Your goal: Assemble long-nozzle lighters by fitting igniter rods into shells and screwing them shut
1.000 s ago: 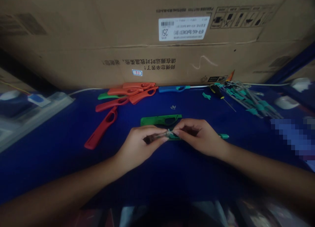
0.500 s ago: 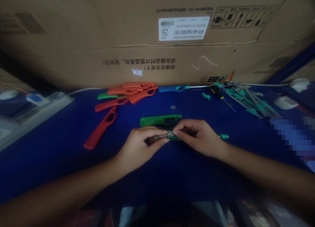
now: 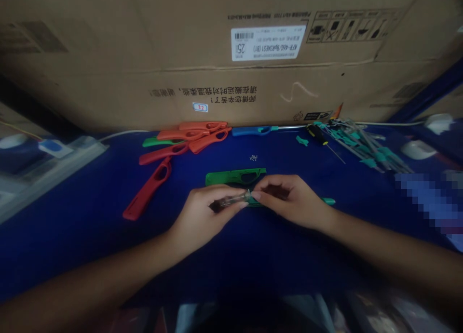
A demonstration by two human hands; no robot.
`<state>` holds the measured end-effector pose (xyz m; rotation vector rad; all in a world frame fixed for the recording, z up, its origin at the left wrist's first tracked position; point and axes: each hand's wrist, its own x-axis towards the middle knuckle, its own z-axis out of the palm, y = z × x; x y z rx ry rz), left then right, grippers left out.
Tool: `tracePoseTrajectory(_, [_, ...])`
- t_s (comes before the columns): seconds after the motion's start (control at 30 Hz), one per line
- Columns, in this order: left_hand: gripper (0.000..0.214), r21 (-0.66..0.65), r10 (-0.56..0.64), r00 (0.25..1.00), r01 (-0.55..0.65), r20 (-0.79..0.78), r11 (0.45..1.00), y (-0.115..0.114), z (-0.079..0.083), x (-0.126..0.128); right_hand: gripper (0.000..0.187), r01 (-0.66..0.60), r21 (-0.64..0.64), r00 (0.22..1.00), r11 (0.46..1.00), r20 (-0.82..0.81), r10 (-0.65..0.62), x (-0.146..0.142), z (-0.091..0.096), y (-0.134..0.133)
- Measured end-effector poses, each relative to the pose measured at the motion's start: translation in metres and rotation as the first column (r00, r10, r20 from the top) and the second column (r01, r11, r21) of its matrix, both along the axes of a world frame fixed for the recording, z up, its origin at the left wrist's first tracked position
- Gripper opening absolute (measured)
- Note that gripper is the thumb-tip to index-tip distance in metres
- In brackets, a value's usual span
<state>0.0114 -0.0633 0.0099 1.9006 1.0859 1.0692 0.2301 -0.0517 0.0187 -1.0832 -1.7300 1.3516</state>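
My left hand (image 3: 200, 211) is closed round a small, clear, dark-tinted lighter fuel tank (image 3: 231, 199), which points to the right between thumb and fingers. At the tank's right end, my right hand (image 3: 298, 202) has thumb and forefinger pinched together; what they grip there is too small to make out. A slim teal part (image 3: 328, 201) shows beyond the right wrist, its middle hidden behind that hand. Just behind both hands a green lighter handle half (image 3: 221, 178) lies on the blue table (image 3: 181, 280). Several tiny screws (image 3: 253, 157) are scattered farther back.
Red and orange lighter handles (image 3: 150, 191) lie at the back left. A blue lighter (image 3: 249, 131) rests against the cardboard box (image 3: 181, 44). To its right are a screwdriver (image 3: 317, 134), a small teal piece (image 3: 302, 140) and a pile of metal lighter tubes (image 3: 369, 145).
Both hands stay nearly in place, still together at the tank's end. The whole view has shifted very slightly; nothing on the table has visibly moved.
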Motion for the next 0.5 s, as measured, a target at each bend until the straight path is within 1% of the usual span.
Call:
tracePoseTrajectory(0.17, [0.017,0.008,0.007,1.0,-0.007,-0.004,1.0,0.0012,-0.0001,0.0001,0.023,-0.015,0.046,1.0,0.999,0.007,0.015,0.0017,-0.0039,0.0003])
tracePoseTrajectory(0.3, [0.017,0.03,0.012,1.0,-0.012,-0.003,0.999,0.0021,-0.0012,-0.0004,0.019,-0.007,0.045,0.999,0.999,-0.04,0.009,0.0021,-0.0016,0.0002])
tracePoseTrajectory(0.37, [0.017,0.033,0.013,1.0,-0.013,-0.002,0.999,0.0019,-0.0018,-0.0008,0.019,0.005,0.051,0.999,0.999,-0.04,-0.003,0.0016,-0.0006,0.0003])
tracePoseTrajectory(0.5, [0.018,0.026,-0.001,1.0,0.001,0.006,1.0,0.0006,-0.0035,-0.0012,0.018,0.028,0.118,1.0,0.993,-0.001,-0.028,0.0001,-0.0016,0.0001])
